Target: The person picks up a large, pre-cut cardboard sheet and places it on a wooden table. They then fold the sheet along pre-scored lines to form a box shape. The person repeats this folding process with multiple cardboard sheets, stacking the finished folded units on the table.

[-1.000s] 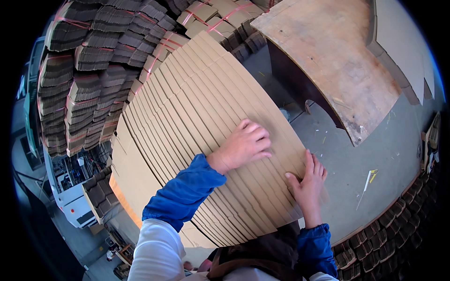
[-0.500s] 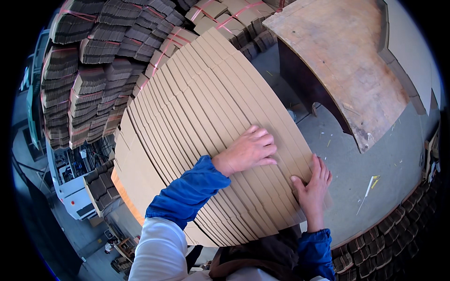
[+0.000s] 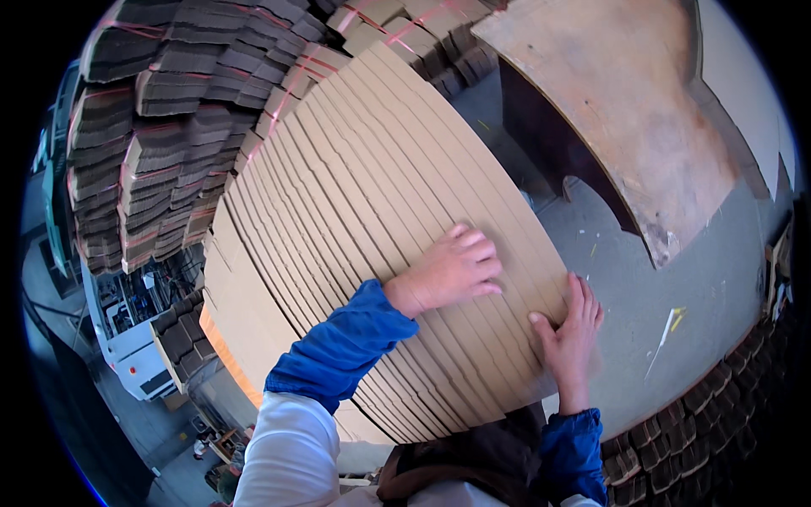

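Note:
A wide fan of overlapping brown cardboard sheets [image 3: 338, 194] spreads in front of me, their edges forming long parallel steps. My left hand [image 3: 452, 266] rests palm down on the middle of the fan. Its fingers are loosely bent, with the tips against the cardboard and no sheet visibly pinched. At the fan's right edge is my right hand [image 3: 570, 334], thumb on the top face and fingers along the outer side, closed on the border of the sheets. How many sheets lie in that grip is hidden.
Bundled cardboard stacks [image 3: 169, 144], tied with pink straps, rise at the far left. A worn wooden table [image 3: 617, 110] stands at the upper right. More dark stacked cardboard [image 3: 684, 431] lines the lower right. A white machine [image 3: 139, 359] is at left; scraps lie on the grey floor [image 3: 625, 321].
My right hand has shifted very slightly right and up along the sheets' edge. The left hand stays almost in place on the fan. The whole view has tilted a little.

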Available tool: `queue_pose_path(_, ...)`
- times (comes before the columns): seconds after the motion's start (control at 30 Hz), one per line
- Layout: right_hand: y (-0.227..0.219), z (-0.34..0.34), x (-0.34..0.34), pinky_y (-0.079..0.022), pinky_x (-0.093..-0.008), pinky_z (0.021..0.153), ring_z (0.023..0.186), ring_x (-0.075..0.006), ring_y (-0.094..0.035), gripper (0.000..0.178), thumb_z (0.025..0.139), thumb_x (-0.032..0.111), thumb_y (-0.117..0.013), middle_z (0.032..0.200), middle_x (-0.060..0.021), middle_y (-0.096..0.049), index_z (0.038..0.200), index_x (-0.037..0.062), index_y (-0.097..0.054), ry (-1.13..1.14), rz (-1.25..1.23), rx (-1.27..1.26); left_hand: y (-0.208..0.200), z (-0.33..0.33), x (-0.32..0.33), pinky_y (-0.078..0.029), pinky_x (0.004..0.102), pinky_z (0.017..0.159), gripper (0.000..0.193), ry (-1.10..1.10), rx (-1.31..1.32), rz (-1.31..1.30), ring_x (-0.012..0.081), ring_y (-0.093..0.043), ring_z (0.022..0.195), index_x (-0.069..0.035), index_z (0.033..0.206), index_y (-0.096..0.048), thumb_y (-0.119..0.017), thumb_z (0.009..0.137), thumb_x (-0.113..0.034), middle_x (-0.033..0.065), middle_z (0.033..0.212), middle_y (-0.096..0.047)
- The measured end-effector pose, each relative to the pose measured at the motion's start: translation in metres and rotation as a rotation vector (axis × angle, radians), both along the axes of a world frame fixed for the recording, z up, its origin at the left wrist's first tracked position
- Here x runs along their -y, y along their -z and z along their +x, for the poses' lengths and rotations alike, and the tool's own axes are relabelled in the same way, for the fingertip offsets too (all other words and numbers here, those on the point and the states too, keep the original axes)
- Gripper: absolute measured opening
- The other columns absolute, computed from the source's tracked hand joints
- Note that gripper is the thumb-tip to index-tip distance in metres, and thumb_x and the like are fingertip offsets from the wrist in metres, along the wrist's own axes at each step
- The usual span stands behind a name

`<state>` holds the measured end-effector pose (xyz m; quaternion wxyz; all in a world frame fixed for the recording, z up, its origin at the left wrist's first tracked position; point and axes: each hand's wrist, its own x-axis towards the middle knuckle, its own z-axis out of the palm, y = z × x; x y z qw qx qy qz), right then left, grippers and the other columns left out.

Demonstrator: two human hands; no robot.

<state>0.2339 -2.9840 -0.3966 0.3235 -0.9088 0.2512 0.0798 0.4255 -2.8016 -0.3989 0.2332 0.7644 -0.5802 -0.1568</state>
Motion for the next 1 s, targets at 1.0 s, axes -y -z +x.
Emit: queue_pose_path(1.0, 0.005, -0.005, -0.001, -0.016, -0.0602, 0.114, 0.138, -0.0336, -0.036, 0.086, 0.076, 0.038, -0.075, 0.145, -0.0152, -0.043, 0.147, 0.0108, -0.036, 0.018, 0.007, -0.012, 0.002, 0.105, -0.037, -0.042, 0.0395, 0.090, 0.029, -0.203, 0.136, 0.004, 0.0254, -0.053, 0.093, -0.011, 0.076, -0.056, -0.077, 0.078, -0.031, 0.0034, 0.089, -0.055)
